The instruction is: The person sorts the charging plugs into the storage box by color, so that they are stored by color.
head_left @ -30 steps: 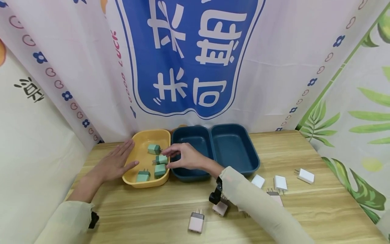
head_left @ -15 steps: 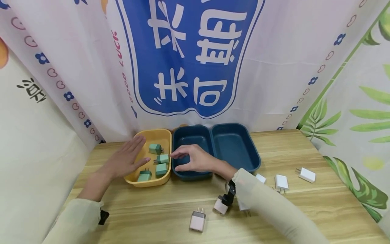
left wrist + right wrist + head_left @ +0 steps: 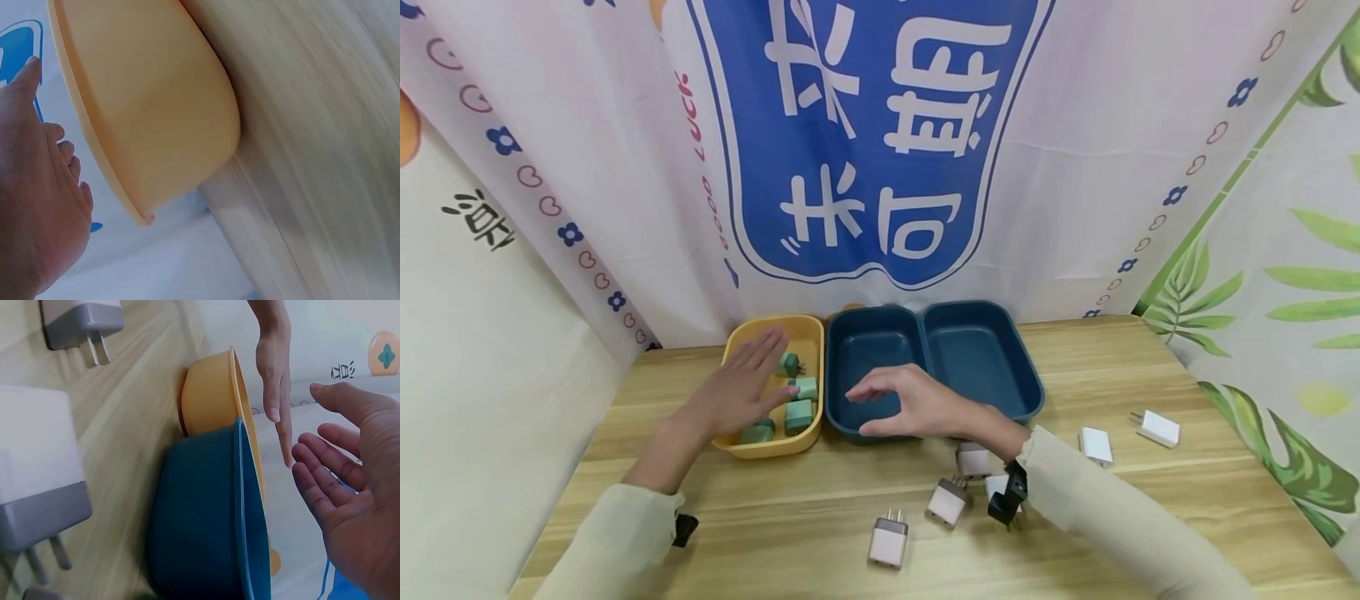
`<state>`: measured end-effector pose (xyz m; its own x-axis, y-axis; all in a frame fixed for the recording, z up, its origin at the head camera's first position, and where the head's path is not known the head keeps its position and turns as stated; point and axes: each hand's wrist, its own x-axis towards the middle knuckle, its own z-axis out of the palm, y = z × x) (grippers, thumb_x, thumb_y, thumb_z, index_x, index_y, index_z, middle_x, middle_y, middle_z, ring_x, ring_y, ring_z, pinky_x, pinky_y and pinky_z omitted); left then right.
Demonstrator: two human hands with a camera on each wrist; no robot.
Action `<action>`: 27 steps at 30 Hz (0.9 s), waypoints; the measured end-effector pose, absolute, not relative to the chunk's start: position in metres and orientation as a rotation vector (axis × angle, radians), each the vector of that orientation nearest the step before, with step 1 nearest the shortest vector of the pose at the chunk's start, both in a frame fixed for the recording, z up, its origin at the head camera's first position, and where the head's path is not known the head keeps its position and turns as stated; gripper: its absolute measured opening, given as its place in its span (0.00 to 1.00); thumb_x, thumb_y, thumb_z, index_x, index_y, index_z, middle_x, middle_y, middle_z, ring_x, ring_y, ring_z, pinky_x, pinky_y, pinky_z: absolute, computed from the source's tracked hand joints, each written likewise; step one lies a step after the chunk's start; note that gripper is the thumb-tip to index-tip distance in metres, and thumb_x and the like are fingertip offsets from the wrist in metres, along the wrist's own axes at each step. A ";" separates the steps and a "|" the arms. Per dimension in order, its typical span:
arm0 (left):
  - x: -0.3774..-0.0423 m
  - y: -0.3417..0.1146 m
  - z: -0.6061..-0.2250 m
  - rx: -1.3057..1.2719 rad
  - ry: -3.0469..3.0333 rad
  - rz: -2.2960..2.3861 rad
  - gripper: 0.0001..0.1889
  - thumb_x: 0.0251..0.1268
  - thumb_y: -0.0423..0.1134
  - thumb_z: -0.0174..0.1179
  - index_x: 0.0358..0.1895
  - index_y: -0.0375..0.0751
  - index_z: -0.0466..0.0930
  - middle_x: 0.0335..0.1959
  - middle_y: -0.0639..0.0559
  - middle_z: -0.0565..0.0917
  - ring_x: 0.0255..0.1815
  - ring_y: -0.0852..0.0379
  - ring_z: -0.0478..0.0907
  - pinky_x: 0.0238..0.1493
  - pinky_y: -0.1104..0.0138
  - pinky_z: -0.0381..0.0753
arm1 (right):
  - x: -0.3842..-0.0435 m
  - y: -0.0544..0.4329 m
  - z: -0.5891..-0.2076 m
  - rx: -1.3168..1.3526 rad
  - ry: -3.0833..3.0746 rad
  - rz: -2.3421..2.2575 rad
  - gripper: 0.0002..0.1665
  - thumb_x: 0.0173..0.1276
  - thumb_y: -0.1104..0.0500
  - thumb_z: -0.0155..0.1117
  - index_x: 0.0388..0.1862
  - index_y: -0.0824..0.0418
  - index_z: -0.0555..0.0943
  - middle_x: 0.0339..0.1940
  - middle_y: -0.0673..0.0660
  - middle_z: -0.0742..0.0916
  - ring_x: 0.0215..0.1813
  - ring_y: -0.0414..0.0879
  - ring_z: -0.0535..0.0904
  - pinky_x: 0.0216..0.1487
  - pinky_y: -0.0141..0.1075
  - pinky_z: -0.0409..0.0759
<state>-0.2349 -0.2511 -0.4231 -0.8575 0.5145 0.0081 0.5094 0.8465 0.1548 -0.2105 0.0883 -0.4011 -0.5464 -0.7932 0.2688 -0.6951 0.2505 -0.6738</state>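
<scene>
My left hand (image 3: 741, 392) hovers over the yellow bin (image 3: 767, 451), fingers straight, holding nothing. Inside that bin several green plug chargers (image 3: 799, 416) lie on its right side, some partly covered by the hand. My right hand (image 3: 921, 404) is above the front of the left dark blue bin (image 3: 872, 342), fingers relaxed and thumb apart, with nothing between them. In the right wrist view, the fingers of the right hand (image 3: 359, 487) are loosely bent beside the dark blue bin's rim. The left wrist view shows the left hand (image 3: 44, 194) beside the yellow bin's wall.
A second dark blue bin (image 3: 981, 358) adjoins the first. Pink-and-grey plug chargers (image 3: 888, 543) lie on the wooden table (image 3: 775, 533) in front. White chargers (image 3: 1096, 446) lie to the right; one near the right wrist is partly covered. A printed curtain (image 3: 1037, 225) hangs behind.
My right hand has drawn back rightward from the yellow bin to over the blue bin. My left hand has shifted right, from the yellow bin's left edge to over its middle.
</scene>
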 end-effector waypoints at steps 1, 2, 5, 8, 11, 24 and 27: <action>-0.235 -0.248 -0.423 0.828 2.984 0.232 0.47 0.83 0.67 0.43 0.87 0.37 0.39 0.89 0.41 0.39 0.89 0.41 0.35 0.87 0.44 0.40 | -0.208 0.090 -0.401 -1.427 2.390 -1.163 0.26 0.69 0.55 0.77 0.63 0.61 0.85 0.58 0.56 0.89 0.59 0.51 0.86 0.62 0.47 0.86; -0.234 -0.246 -0.422 0.831 2.986 0.235 0.47 0.83 0.67 0.43 0.87 0.37 0.40 0.89 0.41 0.39 0.89 0.41 0.35 0.87 0.44 0.40 | -0.206 0.092 -0.400 -1.422 2.390 -1.154 0.25 0.70 0.54 0.77 0.63 0.61 0.85 0.58 0.55 0.90 0.59 0.49 0.86 0.62 0.47 0.86; -0.234 -0.238 -0.420 0.838 2.988 0.231 0.48 0.83 0.68 0.42 0.88 0.38 0.39 0.89 0.42 0.38 0.89 0.41 0.35 0.87 0.44 0.40 | -0.198 0.098 -0.399 -1.427 2.392 -1.115 0.25 0.71 0.53 0.76 0.64 0.60 0.85 0.58 0.55 0.90 0.59 0.48 0.86 0.62 0.45 0.86; -0.234 -0.230 -0.420 0.856 2.990 0.233 0.47 0.83 0.66 0.44 0.88 0.38 0.38 0.89 0.41 0.40 0.89 0.41 0.35 0.87 0.44 0.40 | -0.189 0.102 -0.399 -1.438 2.376 -1.109 0.25 0.71 0.53 0.76 0.63 0.61 0.85 0.57 0.56 0.90 0.59 0.48 0.86 0.62 0.45 0.86; -0.234 -0.224 -0.420 0.866 2.988 0.218 0.47 0.84 0.65 0.44 0.88 0.39 0.37 0.89 0.41 0.39 0.89 0.42 0.34 0.87 0.45 0.39 | -0.181 0.106 -0.401 -1.451 2.361 -1.103 0.25 0.71 0.54 0.77 0.63 0.62 0.85 0.57 0.56 0.90 0.58 0.46 0.86 0.61 0.41 0.86; -0.231 -0.201 -0.424 0.876 3.000 0.270 0.48 0.82 0.67 0.44 0.87 0.37 0.41 0.89 0.41 0.43 0.89 0.40 0.40 0.87 0.44 0.43 | -0.148 0.119 -0.419 -1.450 2.379 -1.016 0.24 0.69 0.53 0.78 0.61 0.59 0.86 0.55 0.54 0.90 0.55 0.42 0.86 0.56 0.34 0.87; -0.232 -0.199 -0.427 0.878 2.999 0.269 0.48 0.82 0.67 0.44 0.87 0.37 0.42 0.89 0.41 0.42 0.89 0.40 0.40 0.87 0.44 0.43 | -0.140 0.120 -0.426 -1.444 2.406 -0.991 0.25 0.69 0.51 0.79 0.60 0.61 0.87 0.55 0.55 0.90 0.54 0.43 0.87 0.55 0.32 0.86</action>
<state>-0.2316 -0.1986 -0.4267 -0.8435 0.5354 0.0434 0.5346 0.8287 0.1654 -0.1397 0.1195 -0.4257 -0.5183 -0.8344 0.1876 -0.7244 0.3117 -0.6149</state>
